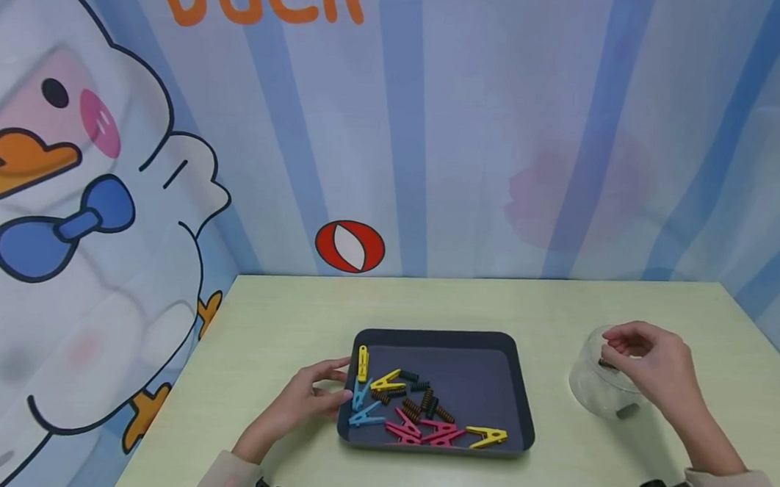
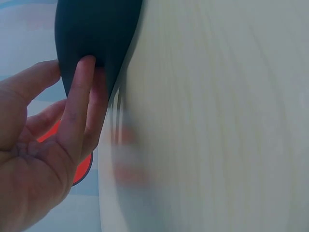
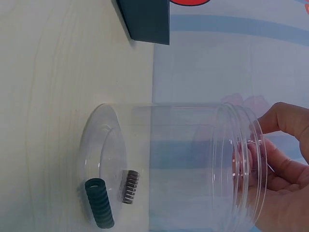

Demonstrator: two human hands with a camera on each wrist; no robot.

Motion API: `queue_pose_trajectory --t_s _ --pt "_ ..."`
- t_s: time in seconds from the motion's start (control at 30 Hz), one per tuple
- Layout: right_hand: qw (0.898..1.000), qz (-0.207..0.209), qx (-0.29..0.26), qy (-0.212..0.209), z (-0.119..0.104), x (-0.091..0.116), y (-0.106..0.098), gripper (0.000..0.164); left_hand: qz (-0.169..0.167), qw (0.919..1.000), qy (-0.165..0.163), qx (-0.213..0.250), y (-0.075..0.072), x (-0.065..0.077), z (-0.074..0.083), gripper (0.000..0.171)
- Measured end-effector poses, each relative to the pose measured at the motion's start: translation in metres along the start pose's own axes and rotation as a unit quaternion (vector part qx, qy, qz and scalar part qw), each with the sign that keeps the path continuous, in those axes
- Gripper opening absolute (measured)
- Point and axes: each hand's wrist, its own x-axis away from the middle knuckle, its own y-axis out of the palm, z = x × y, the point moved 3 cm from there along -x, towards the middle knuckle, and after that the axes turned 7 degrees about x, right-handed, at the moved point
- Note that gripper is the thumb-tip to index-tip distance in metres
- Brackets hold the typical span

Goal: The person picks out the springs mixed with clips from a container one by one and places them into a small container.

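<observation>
My left hand [image 1: 312, 390] holds the left edge of a dark grey tray [image 1: 482, 384], its fingertips against the outer wall in the left wrist view. Inside lie yellow, blue and pink clothespins [image 1: 366, 416] and several small coil springs [image 1: 411, 410], brown and dark green. My right hand [image 1: 655, 360] is at the mouth of a clear plastic jar [image 1: 590, 386], fingers bent at the rim. No spring shows between its fingers in the right wrist view. A dark green spring [image 3: 100, 203] lies at the jar's bottom; a brown spring [image 3: 130, 187] shows just above the base.
The tray and jar stand on a pale wooden table [image 1: 287, 312], the jar to the tray's right. Behind and at the left hangs a cloth backdrop [image 1: 462, 129] with blue stripes and a cartoon duck. The tray's right part is bare.
</observation>
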Motion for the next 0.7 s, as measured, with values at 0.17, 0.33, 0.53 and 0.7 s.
queue_pose_trajectory --t_s 0.17,0.33,0.53,0.7 --pt "1.0 -0.007 -0.002 0.01 0.0001 -0.0014 -0.0007 0.016 0.0 1.0 0.002 0.005 0.0006 0.0008 0.0017 0.062" --pt "1.0 -0.017 -0.013 0.016 -0.0009 -0.0022 -0.0009 0.018 -0.001 1.0 0.002 0.008 0.0009 0.0006 0.0018 0.062" --pt "1.0 -0.009 -0.018 0.006 -0.0046 -0.0025 -0.0022 0.018 0.001 1.0 0.003 0.006 0.0011 0.0002 0.0021 0.061" --pt "1.0 -0.004 -0.031 -0.001 -0.0089 -0.0016 -0.0025 0.019 0.0 1.0 0.004 0.007 0.0012 0.0009 0.0022 0.061"
